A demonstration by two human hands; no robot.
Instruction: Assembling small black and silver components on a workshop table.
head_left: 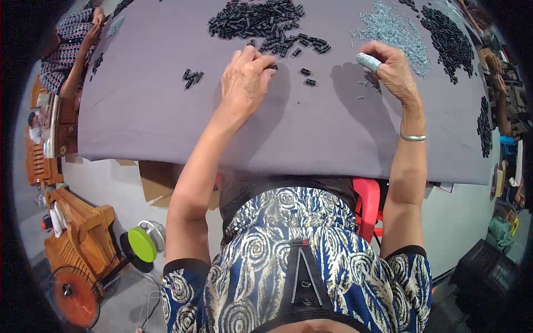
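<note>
My left hand is closed over the grey cloth, with a small black cylindrical part pinched at its fingertips. Two similar black parts lie between my hands, and a large heap of them spreads just beyond my left hand. My right hand, its thumb wrapped in white tape, has its fingers curled together; whatever they may hold is hidden. Beside it spreads a pile of small silvery pieces, perhaps screws. A few tiny pieces lie below that hand.
A small cluster of black parts sits left of my left hand. Further black pieces are heaped at the right. Another person's arm rests at the table's left edge; more hands show at the right. A fan and wooden furniture stand lower left.
</note>
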